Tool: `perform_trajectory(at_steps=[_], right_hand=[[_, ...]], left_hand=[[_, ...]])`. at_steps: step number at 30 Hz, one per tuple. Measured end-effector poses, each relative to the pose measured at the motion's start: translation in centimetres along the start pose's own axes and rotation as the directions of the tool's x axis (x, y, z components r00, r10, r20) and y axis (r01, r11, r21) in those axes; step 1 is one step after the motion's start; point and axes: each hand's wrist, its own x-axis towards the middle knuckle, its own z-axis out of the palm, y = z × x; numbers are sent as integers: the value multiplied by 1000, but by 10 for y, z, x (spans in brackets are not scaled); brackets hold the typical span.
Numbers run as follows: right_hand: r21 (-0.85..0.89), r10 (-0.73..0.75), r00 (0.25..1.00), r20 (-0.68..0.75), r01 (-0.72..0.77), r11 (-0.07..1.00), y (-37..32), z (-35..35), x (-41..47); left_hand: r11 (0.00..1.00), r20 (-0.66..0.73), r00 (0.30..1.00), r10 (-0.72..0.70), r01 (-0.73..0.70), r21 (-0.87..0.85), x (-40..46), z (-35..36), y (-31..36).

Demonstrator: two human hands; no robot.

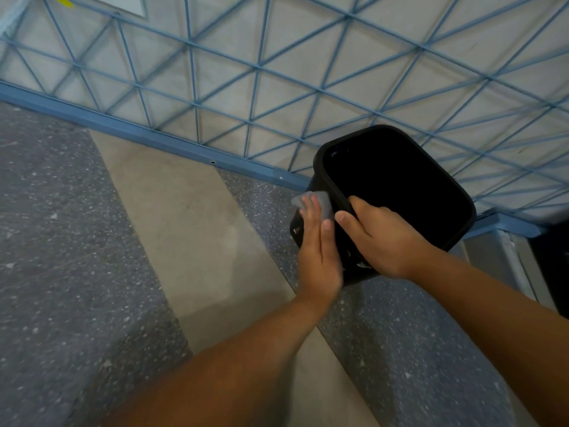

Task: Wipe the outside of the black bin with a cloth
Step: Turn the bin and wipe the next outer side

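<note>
1. Two floor finishes meet underfoot: speckled grey floor (61,241) crossed by a plain beige strip (191,229); beyond, a blue baseboard (147,138) runs below a pale wall with blue lattice lines (246,72).
2. Left hand (318,245) lies flat, fingers straight and together, pressing a grey cloth (320,201) against the side of the black bin (397,180); right hand (381,238) curls over the bin's near rim, thumb outside; the bin sits tilted by the baseboard.
3. No legible writing; a yellow mark (63,0) shows top left.

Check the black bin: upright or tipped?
Tipped. The black bin leans with its opening angled toward the camera, right hand gripping its rim.
</note>
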Motion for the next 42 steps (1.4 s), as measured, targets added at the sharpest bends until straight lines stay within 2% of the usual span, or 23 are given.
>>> perform_trajectory(at_steps=[1,2,4,6,7,9,11,13,15,18,19,22,24,26,28,32,35,37,40,42], right_hand=[[-10,8,1000,4,-8,1000,0,0,0],[-22,13,1000,9,-13,1000,0,0,0],[-42,6,1000,17,-6,999,0,1,0],[-47,-6,1000,22,7,999,-2,2,-1],[-42,-8,1000,19,9,999,-3,1,-1],[-31,2,1000,10,-1,1000,-4,0,0],[-33,4,1000,0,-4,999,-4,0,0],[-32,3,1000,2,-2,999,-4,1,1],[-29,3,1000,10,-3,1000,-4,0,2],[-22,3,1000,8,-3,1000,-3,0,1],[-19,2,1000,5,-2,1000,-3,1,1],[2,1,1000,-3,-1,1000,-2,2,2],[-2,-1,1000,-1,1,1000,-1,1,2],[-4,-2,1000,0,2,1000,-1,1,2],[-4,-5,1000,0,5,1000,-1,2,3],[-7,10,1000,-2,-10,1000,-2,2,1],[-11,8,1000,-3,-8,1000,-3,2,2],[3,9,1000,-2,-9,1000,-4,2,3],[-4,11,1000,-3,-11,1000,-4,1,3],[-11,13,1000,-4,-13,1000,-4,1,2]], left_hand=[[999,10,1000,20,-20,31,-9,-5,-9],[999,-20,999,-26,27,34,-12,-9,-19],[968,-74,966,-249,246,-48,2,-12,-41],[862,-65,875,-480,457,-218,32,-11,-84],[789,-77,808,-584,544,-285,48,-7,-131],[705,-47,759,-649,577,-413,75,0,-187],[723,-21,790,-613,551,-417,69,-1,-160],[807,-15,854,-519,485,-337,39,-6,-72],[831,-6,878,-478,451,-325,18,-11,-37],[710,-19,787,-617,547,-443,43,-11,-69],[715,-13,790,-612,547,-435,53,-7,-75],[836,-11,885,-465,435,-335,37,-3,-43],[830,-34,884,-466,424,-363,24,-5,-47],[796,-61,851,-522,461,-392,36,-8,-63],[811,-55,853,-518,470,-350,48,-4,-73],[927,-5,949,-314,306,-217,15,1,-39],[907,-63,917,-394,376,-188,36,-12,-60],[892,-70,893,-444,433,-133,45,-10,-47],[949,8,957,-289,287,-131,16,-1,-30],[949,17,957,-288,288,-130,12,-8,-43]])
